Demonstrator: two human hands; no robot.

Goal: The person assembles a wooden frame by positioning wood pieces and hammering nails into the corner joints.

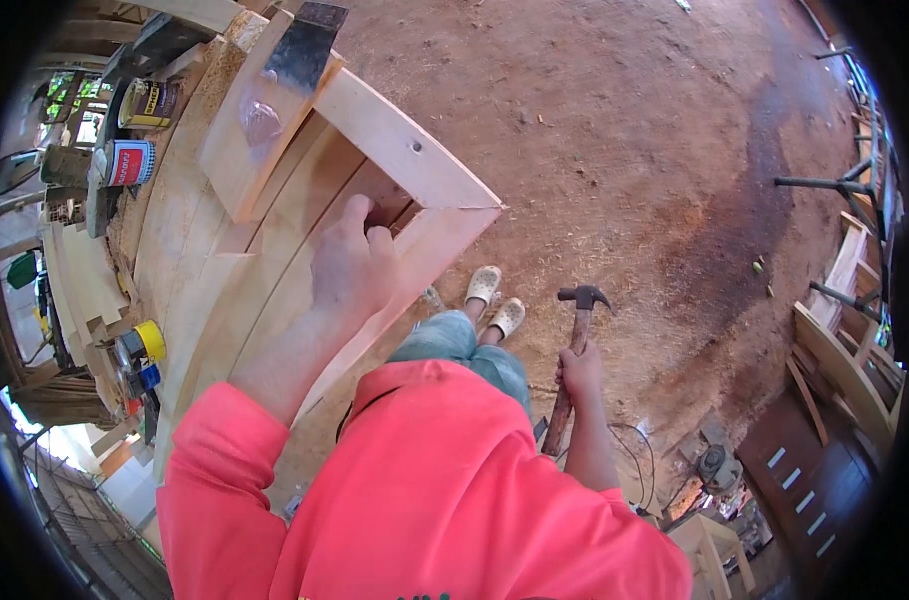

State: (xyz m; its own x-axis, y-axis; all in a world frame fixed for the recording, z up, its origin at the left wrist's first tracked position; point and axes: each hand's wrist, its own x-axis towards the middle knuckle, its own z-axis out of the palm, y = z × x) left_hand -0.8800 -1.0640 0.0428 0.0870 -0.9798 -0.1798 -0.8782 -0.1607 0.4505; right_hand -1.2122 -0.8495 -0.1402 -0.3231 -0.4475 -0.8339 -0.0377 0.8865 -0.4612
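Observation:
My right hand (pixel 580 372) is wrapped round the wooden handle of a claw hammer (pixel 582 318), held upright with its dark metal head pointing away from me. My left hand (pixel 353 262) is closed, with its fingers curled down at the inner corner of a pale wooden frame (pixel 415 150). Whatever those fingers grip, if anything, is hidden beneath them. The frame's two mitred pieces meet at a corner to the right of that hand. A wooden block (pixel 265 130) with a dark end lies across the boards beyond it.
Two paint or glue tins, one red and white (pixel 130 162) and one yellow (pixel 149 103), stand at the bench's far left. A yellow-rimmed tool or tape (pixel 150 341) sits nearer. Timber (pixel 825 350) and a dark slatted door panel (pixel 805 490) lie on the right, over dirt floor (pixel 625 150).

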